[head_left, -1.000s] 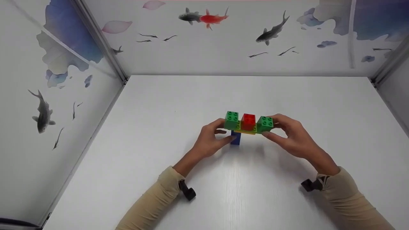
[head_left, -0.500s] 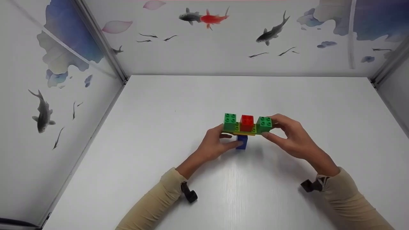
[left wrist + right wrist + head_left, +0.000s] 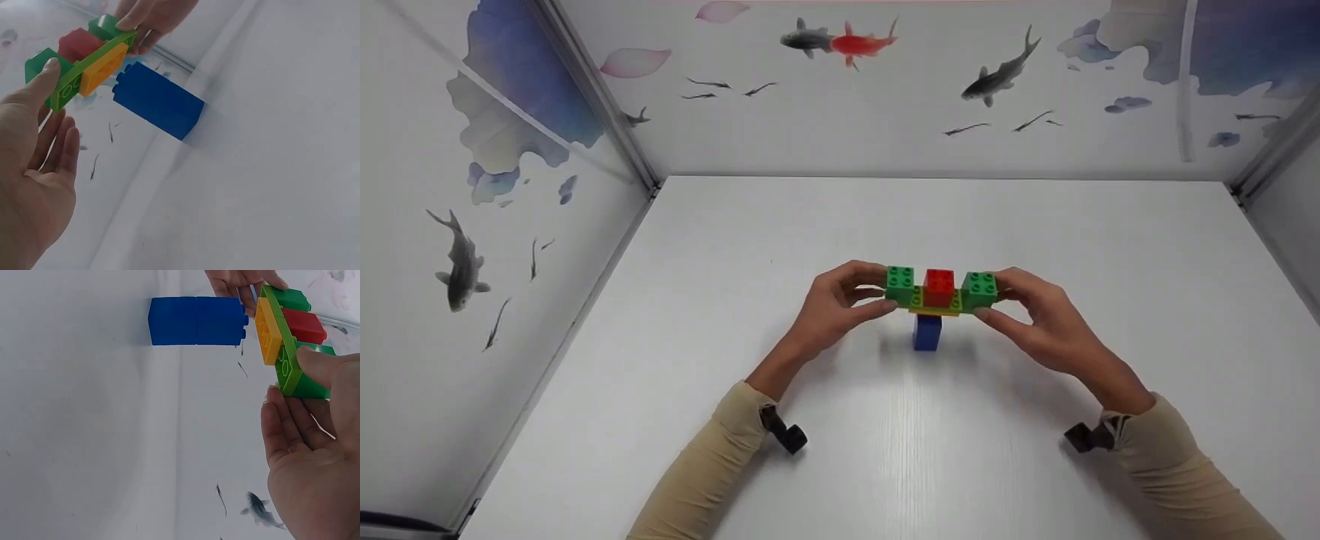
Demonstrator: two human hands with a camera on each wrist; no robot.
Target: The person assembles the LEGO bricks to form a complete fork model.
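My left hand [image 3: 829,307] pinches the left end of a toy brick assembly, at its green brick [image 3: 900,285]. At the other end, my right hand [image 3: 1046,322] pinches the right green brick [image 3: 979,288]. Between them a red brick [image 3: 939,286] sits on the same light green plate [image 3: 288,346]. A flat yellow-orange brick [image 3: 104,70] is fixed under that plate. Below stands an upright stack of two blue bricks [image 3: 927,334], studs up, on the table. Both wrist views show a small gap between the blue studs and the yellow-orange brick.
The white table [image 3: 780,225] carries the blue stack near its middle. White walls with painted fish [image 3: 997,75] border it at the back and left. A black wrist camera [image 3: 787,431] sits at the left cuff, another [image 3: 1084,436] at the right.
The blue stack shifted right and nearer under the assembly, guided by my left hand. That hand then let go of it and moved up to the left green brick. My right hand stayed nearly still.
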